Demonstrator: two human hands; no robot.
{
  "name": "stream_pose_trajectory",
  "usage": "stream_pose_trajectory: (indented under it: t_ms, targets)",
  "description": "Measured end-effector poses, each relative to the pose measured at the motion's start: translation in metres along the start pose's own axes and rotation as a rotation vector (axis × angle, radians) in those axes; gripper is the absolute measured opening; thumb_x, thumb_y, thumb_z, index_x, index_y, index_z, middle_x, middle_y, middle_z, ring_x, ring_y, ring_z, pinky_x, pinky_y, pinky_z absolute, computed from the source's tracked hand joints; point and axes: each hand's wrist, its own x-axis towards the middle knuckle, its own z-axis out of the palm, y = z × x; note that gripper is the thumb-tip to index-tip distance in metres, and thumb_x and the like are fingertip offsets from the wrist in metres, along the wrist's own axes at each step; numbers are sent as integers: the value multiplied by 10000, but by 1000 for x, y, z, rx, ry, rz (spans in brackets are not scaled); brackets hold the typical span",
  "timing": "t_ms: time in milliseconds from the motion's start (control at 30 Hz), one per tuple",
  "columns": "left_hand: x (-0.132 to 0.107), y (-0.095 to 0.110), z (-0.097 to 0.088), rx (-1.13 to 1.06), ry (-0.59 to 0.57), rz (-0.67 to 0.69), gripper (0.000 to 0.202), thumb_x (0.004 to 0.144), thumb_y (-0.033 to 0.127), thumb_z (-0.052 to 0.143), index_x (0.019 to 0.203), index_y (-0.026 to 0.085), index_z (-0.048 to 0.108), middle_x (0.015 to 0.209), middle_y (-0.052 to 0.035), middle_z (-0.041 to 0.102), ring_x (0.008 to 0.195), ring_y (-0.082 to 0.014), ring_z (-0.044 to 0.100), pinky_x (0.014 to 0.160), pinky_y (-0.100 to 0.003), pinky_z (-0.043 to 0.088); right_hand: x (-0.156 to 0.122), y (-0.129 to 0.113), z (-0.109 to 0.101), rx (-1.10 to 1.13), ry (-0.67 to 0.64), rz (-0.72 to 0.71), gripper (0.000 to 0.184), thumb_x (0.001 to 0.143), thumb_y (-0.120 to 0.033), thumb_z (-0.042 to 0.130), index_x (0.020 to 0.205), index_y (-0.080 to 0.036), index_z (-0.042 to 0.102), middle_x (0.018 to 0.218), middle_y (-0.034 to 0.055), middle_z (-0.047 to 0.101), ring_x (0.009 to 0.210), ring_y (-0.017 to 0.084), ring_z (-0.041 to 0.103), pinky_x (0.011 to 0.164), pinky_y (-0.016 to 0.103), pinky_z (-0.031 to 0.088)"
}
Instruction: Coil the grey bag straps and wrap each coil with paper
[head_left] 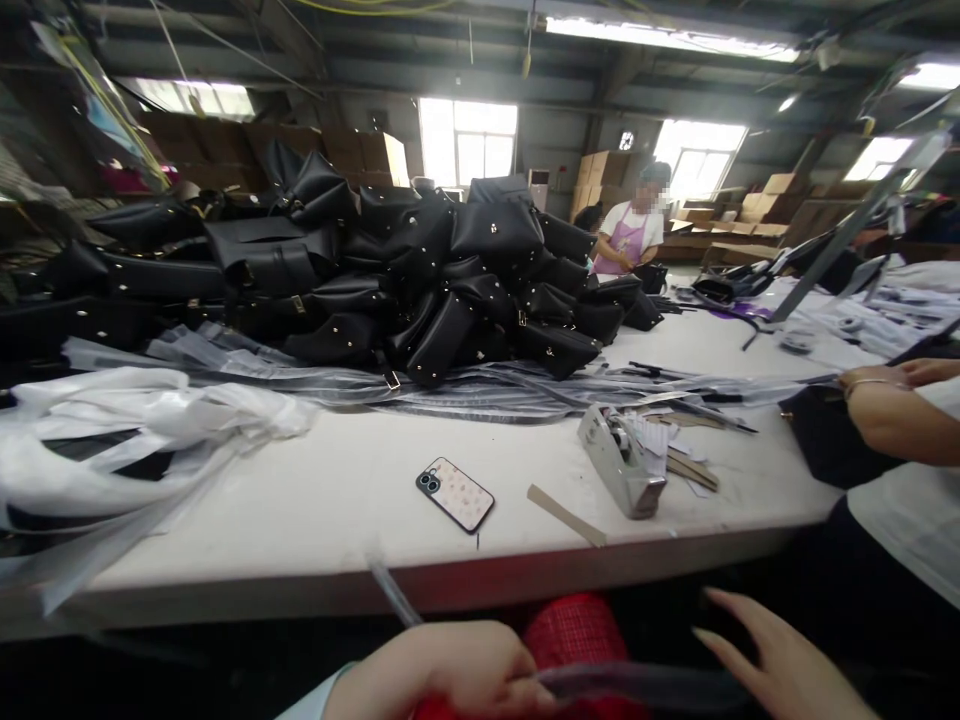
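Observation:
My left hand (465, 665) is closed around a long strip in clear plastic (649, 685). One end of the strip (394, 592) sticks out behind the hand against the table's front edge, and the rest runs right across my lap. My right hand (780, 655) is just beyond that stretch, with thumb and fingers apart and nothing between them. Red checked cloth (576, 630) shows under the hands. On the white table (300, 520) ahead lie a phone in a floral case (459, 494) and a flat beige strip (566, 515).
A high pile of black handbags (420, 260) covers the table's far side, with plastic-wrapped strips (480, 395) before it. White plastic (150, 430) is bunched at left. A tape dispenser (619, 465) stands right, near a co-worker's arm (900, 410). Another person (630, 235) stands farther back.

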Motion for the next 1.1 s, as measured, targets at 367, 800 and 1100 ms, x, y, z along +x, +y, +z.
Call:
stream_pose_trajectory:
  t_ms: [367, 800, 1100]
  targets:
    - [18, -41, -22, -771, -539, 51, 304, 834, 463, 607, 811, 170, 684, 635, -28, 690, 631, -192, 657, 645, -301, 532, 47, -54, 19, 277, -830, -212, 330, 805, -482, 631, 894, -178, 725, 861, 52, 722, 800, 218, 637, 734, 287, 485]
    - [17, -44, -6, -969, -491, 154, 521, 848, 616, 507, 899, 132, 695, 666, -54, 703, 506, -142, 607, 569, -268, 518, 37, -92, 67, 368, -1037, -130, 406, 734, -497, 701, 969, -168, 663, 792, 28, 705, 697, 196, 625, 611, 255, 458]
    - [49, -33, 11, -1006, -176, 183, 544, 803, 679, 516, 793, 154, 657, 606, 0, 657, 497, -117, 571, 583, -256, 482, 35, -111, 77, 394, -995, -153, 352, 767, -443, 668, 965, -155, 707, 822, 50, 743, 763, 229, 660, 717, 294, 491]
